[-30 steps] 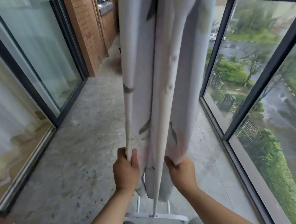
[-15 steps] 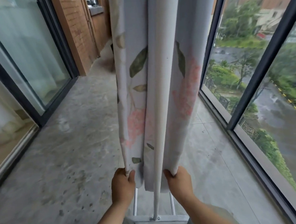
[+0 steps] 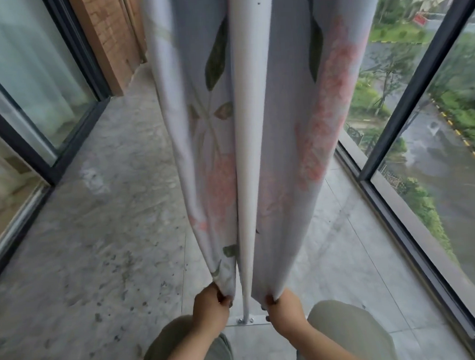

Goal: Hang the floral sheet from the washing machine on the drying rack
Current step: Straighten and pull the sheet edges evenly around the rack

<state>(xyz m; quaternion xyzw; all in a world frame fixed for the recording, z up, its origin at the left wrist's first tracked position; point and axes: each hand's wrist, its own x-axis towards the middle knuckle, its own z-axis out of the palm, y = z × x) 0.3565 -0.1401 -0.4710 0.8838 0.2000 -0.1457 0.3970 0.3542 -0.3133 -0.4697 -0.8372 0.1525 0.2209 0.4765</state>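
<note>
sheet (image 3: 296,120): hangs in two halves, straight up from both grips
rack (image 3: 247,151): pole right between the grips
left hand (image 3: 211,309): pinching the left hem
right hand (image 3: 284,306): pinching the right hem
step: prob tugging the hems down to even things out
next: equal pull on both sides, then a gentle let-go, so no sliding off

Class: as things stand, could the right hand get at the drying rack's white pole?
Probably yes. The white pole stands bare between two hanging halves of the floral sheet, close beside the right hand. That hand's grip is on the sheet's lower edge, so it must let go first.
</note>
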